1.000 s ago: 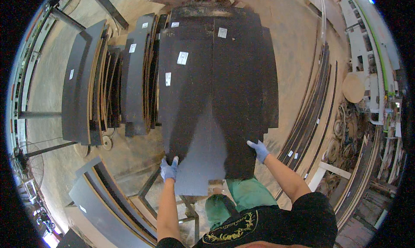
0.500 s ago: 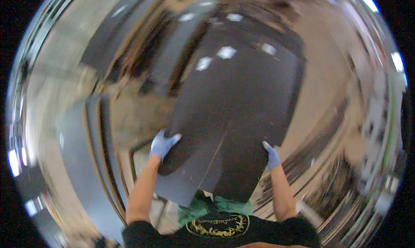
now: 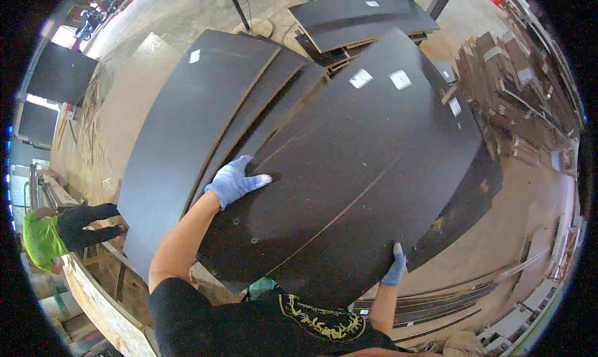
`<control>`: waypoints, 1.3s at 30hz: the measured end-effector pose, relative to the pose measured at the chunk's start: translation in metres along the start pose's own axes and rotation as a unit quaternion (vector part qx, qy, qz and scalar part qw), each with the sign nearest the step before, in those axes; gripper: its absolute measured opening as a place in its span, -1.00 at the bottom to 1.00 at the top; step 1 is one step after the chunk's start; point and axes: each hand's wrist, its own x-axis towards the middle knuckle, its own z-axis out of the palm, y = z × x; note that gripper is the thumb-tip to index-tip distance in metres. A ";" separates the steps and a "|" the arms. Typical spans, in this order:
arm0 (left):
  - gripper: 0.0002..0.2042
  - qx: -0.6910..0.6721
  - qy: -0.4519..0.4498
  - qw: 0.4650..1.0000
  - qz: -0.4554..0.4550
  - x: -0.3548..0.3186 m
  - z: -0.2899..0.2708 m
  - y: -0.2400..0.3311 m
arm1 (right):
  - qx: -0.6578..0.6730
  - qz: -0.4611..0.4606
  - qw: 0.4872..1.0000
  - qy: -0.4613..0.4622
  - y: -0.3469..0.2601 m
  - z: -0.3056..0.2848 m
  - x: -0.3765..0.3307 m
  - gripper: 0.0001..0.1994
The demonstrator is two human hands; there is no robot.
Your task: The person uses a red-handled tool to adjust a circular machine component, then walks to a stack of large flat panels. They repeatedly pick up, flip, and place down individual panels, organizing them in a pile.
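- At the left edge of the large dark panel (image 3: 349, 170), the left hand (image 3: 235, 184), in a blue-grey knit glove, is clamped on the board: thumb flat on the upper face, fingers at the edge.
- At the near right edge, the right hand (image 3: 395, 266), gloved alike, is also clamped on the panel: thumb on the face, other fingers hidden from view.
- The panel lies in front of the torso, reaching from the black shirt (image 3: 321, 319) outward; green cloth (image 3: 260, 287) shows at its near end.
- Panel face: a thin pale line runs lengthwise; whether seam or scratch cannot be told. Two small pale spots sit near the left hand. White labels (image 3: 400, 80) mark the far end.
- Under the panel's right side: another dark board (image 3: 464, 201), partly covered.
- Left of the panel: a stack of grey-faced boards (image 3: 187, 108) with tan edges, overlapping.
- Beyond the far end: a second board stack (image 3: 364, 20), one white label on top.
- Upper right: piled brown slats (image 3: 514, 89).
- Lower right: long dark strips (image 3: 436, 304) on the floor.
- Far left: a co-worker (image 3: 47, 235) in a bright green top, bending.
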 end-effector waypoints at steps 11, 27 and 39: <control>-0.30 -0.193 0.304 0.932 0.043 -0.064 -0.143 -0.355 | -0.290 -0.048 0.904 -0.309 0.083 0.261 -0.095 -0.46; -0.25 0.151 0.258 0.951 -0.075 -0.034 -0.056 -0.300 | -0.456 0.024 0.838 0.300 0.047 -0.082 0.187 -0.20; -0.42 0.136 0.166 0.929 0.301 0.151 0.130 0.042 | 0.077 0.150 0.961 0.219 0.098 -0.107 0.205 -0.53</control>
